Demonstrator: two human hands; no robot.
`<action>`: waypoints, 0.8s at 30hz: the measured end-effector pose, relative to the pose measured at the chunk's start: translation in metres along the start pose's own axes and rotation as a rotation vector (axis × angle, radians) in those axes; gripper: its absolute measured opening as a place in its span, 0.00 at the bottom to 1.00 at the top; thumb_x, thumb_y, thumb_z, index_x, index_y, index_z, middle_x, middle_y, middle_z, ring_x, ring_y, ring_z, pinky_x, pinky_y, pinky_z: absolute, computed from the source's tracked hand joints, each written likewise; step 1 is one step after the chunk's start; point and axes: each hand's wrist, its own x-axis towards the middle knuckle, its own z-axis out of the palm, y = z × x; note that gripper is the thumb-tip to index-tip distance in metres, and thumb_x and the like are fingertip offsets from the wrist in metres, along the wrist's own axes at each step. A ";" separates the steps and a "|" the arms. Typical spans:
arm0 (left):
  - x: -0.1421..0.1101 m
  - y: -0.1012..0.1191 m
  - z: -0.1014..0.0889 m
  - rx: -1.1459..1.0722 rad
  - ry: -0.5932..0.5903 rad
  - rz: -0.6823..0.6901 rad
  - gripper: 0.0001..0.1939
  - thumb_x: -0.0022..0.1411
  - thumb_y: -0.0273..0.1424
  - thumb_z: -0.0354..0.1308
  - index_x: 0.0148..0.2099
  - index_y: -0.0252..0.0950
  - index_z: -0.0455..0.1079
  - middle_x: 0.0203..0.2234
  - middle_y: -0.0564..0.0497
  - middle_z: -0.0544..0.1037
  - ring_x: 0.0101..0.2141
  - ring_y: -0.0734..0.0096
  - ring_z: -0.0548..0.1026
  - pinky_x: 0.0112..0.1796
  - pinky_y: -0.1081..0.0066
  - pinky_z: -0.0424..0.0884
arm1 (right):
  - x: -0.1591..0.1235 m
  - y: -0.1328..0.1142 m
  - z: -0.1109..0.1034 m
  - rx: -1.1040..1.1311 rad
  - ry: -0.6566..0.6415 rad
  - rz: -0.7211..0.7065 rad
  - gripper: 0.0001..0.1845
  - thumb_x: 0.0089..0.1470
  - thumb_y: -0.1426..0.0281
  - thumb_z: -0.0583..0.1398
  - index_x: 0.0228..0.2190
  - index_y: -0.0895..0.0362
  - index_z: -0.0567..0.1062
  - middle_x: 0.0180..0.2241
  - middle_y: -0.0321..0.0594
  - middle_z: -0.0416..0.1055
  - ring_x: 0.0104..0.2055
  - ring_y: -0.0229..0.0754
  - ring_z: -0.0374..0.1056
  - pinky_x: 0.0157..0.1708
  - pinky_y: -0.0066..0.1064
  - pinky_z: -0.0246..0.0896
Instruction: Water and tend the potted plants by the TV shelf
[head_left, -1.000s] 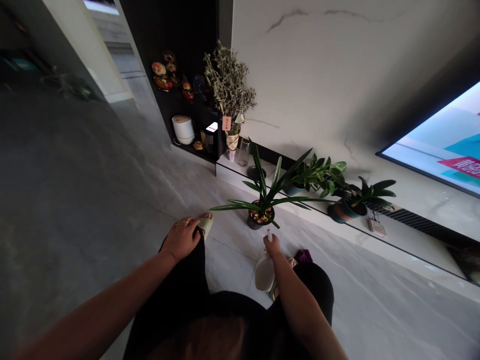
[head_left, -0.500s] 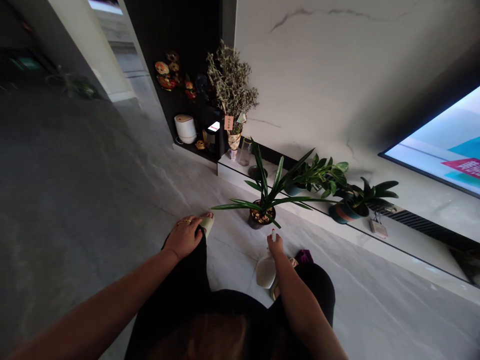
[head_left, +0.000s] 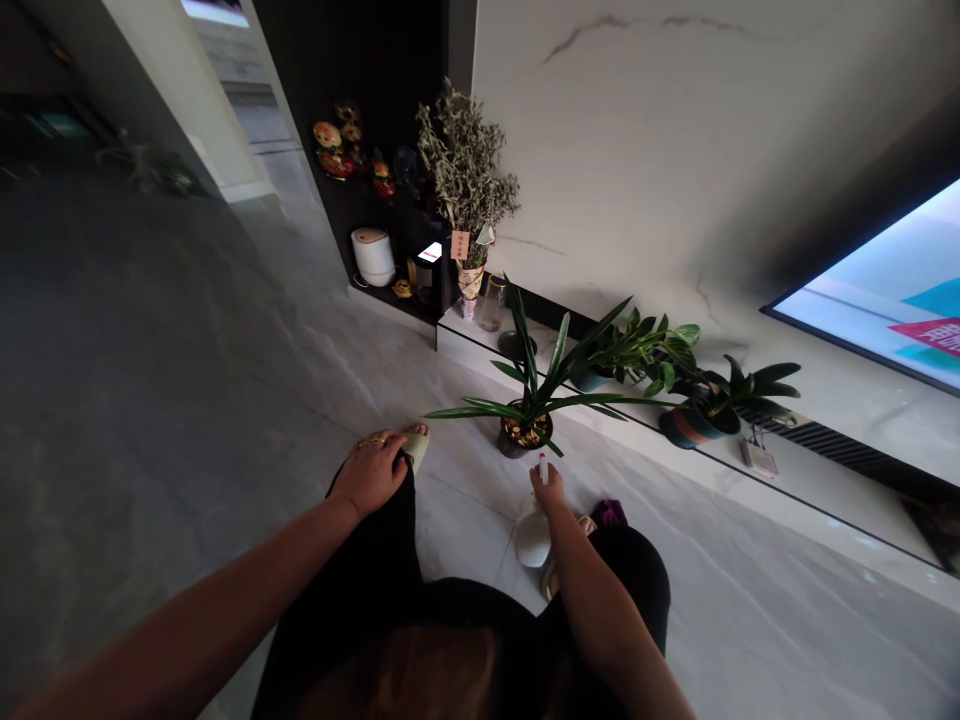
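Observation:
My right hand (head_left: 550, 489) is closed round the neck of a white spray bottle (head_left: 532, 533), its small nozzle pointing up toward a long-leaved plant in a dark pot (head_left: 525, 432) that stands on the floor just ahead. My left hand (head_left: 373, 471), with rings on its fingers, rests curled over my left knee in black trousers. A pale green slipper (head_left: 415, 445) shows just past its fingertips.
A low white ledge (head_left: 675, 455) along the marble wall carries two more potted plants (head_left: 637, 355) (head_left: 709, 405), a glass jar (head_left: 491, 303) and a dried bouquet (head_left: 465, 180). A lit screen (head_left: 877, 290) hangs at right. Dark shelves (head_left: 382, 200) hold ornaments and a white appliance (head_left: 373, 257).
The view has drifted slightly. My right hand with the spray bottle has barely shifted near the potted plant. My left hand stays on the knee.

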 end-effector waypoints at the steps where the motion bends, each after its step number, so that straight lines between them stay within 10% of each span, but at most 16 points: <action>1: 0.000 0.000 0.000 0.001 0.002 0.003 0.23 0.68 0.32 0.49 0.58 0.30 0.78 0.57 0.31 0.81 0.58 0.40 0.79 0.60 0.44 0.73 | -0.001 -0.002 0.001 -0.003 -0.004 -0.012 0.10 0.54 0.61 0.64 0.28 0.51 0.70 0.24 0.38 0.73 0.32 0.49 0.75 0.36 0.38 0.73; 8: 0.001 0.001 0.000 0.019 -0.016 -0.008 0.23 0.69 0.32 0.49 0.59 0.31 0.78 0.57 0.33 0.80 0.57 0.42 0.79 0.60 0.45 0.74 | -0.006 -0.017 0.011 -0.016 -0.027 -0.104 0.07 0.55 0.65 0.64 0.33 0.50 0.70 0.35 0.44 0.78 0.40 0.50 0.76 0.50 0.43 0.74; 24: -0.004 0.001 -0.006 -0.044 0.003 -0.033 0.22 0.68 0.32 0.52 0.58 0.33 0.79 0.56 0.34 0.81 0.58 0.42 0.78 0.61 0.44 0.74 | 0.016 -0.031 0.033 -0.141 -0.104 -0.111 0.07 0.59 0.64 0.62 0.33 0.55 0.76 0.29 0.45 0.77 0.35 0.51 0.75 0.41 0.39 0.72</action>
